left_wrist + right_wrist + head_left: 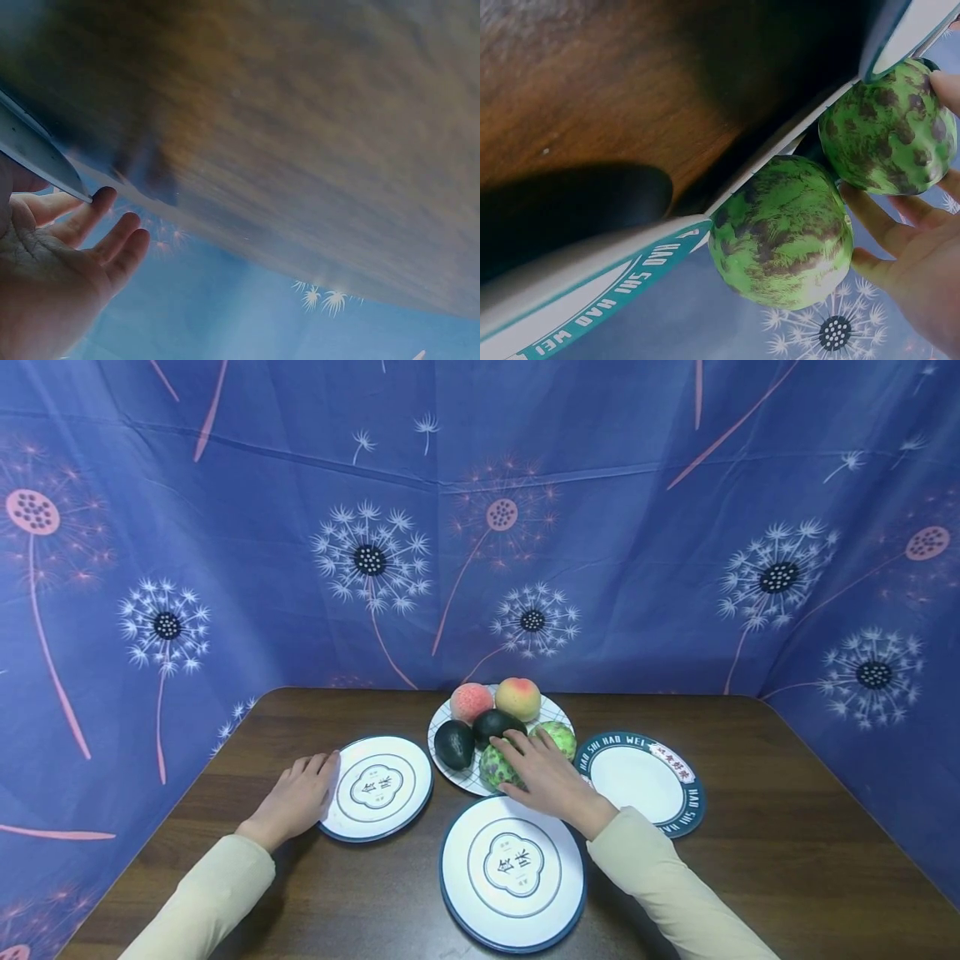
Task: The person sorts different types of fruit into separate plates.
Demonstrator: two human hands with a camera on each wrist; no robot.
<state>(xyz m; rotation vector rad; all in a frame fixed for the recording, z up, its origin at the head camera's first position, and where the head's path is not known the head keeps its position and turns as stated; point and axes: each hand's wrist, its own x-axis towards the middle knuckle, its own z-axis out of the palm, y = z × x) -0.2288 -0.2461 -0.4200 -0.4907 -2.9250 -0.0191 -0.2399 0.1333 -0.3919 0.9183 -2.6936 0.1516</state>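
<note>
At the back of the desk [795,860], toward the middle, stands a white plate of fruit [550,708], and the right hand [551,781] reaches in over its front. Here the step in hand looks to be the grasping of the near green fruit [497,768], which sits at the plate's front edge; the far green fruit [561,737] is just behind it, to the right. The next move seems to call for firming that hold and raising the near one straight up, without knocking its neighbour.

The right hand's fingers [881,217] are parted about as wide as the near green fruit: they bend over one side while the thumb [946,90] lies along the other. So they have it between them, though how firmly I cannot tell. They also come close against the far one, and whether they touch it is unclear.

The left hand [296,797] lies at the outer edge of the left plate [377,787], its fingers [120,232] loose and slightly spread, touching the rim rather than clamping it, as far as shows. Two peaches [518,698] and two avocados [454,744] share the fruit plate. The front plate [512,872] and the right plate [637,785] are untouched.
</note>
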